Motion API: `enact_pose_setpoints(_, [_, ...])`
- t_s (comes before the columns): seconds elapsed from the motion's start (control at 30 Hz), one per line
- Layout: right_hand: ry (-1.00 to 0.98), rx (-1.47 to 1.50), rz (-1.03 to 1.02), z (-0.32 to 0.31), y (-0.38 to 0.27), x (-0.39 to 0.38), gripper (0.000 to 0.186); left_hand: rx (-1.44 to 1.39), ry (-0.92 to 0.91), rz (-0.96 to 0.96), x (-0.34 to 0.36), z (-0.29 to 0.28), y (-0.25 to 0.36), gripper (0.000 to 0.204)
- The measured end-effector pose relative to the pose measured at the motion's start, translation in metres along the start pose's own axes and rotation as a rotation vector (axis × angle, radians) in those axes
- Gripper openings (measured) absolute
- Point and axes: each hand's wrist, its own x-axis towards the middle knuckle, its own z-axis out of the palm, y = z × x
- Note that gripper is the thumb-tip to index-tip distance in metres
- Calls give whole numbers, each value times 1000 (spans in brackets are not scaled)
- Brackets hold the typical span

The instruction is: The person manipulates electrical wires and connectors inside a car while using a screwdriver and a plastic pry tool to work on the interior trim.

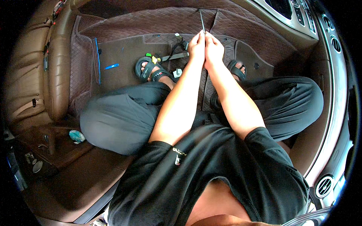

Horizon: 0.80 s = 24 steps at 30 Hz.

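Observation:
In front of me, at the upper middle of the head view, both arms are stretched out and the hands meet. My left hand [196,48] and my right hand [213,49] are closed side by side around the lower end of a thin grey strip [202,22]. From the fingertips the strip runs away to the quilted brown floor lining [181,20], where its far end touches or nearly touches. What the strip is made of is hard to tell. Left of the hands lie a grey strap [176,56] and a small white plastic piece [177,73].
My sandalled feet [142,69] rest on the car floor. A blue pen-shaped tool [112,66] and a thin blue strip [98,62] lie farther left. Brown seats [58,71] line the left side. A teal-and-white crumpled packet [77,136] sits by my left knee. Dashboard trim [335,124] curves along the right.

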Motion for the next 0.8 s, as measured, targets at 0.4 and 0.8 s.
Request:
enact_pose_setpoints(0.4, [-5, 72, 4, 5, 1, -7, 28, 41, -8, 52, -2, -7, 1, 37])
enact_pose_setpoints(0.8, [62, 123, 68, 12, -6, -2, 25, 138, 49, 3, 2, 0, 14, 35])
